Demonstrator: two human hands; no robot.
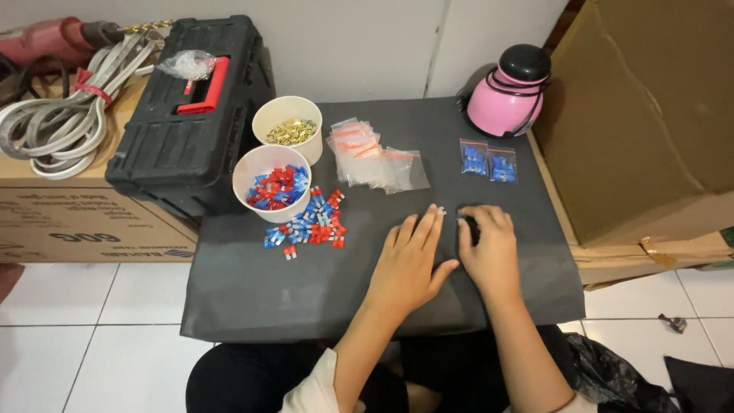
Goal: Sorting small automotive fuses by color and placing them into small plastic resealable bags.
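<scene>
My left hand (410,258) rests palm down on the dark grey mat (252,291), fingers stretched forward and apart. My right hand (489,248) lies beside it with fingers curled over something dark and small; what it is cannot be made out. A loose pile of red and blue plastic pieces (313,226) sits to the left of my hands. Behind them is a heap of empty small clear zip bags (375,160). Two filled bags with blue pieces (488,163) lie at the back right.
Two white paper cups stand at the back left, one with red and blue pieces (271,183), one with gold metal parts (288,122). A black toolbox (187,115), a cable coil (57,122), a pink round jug (508,92) and cardboard boxes (634,115) surround the mat.
</scene>
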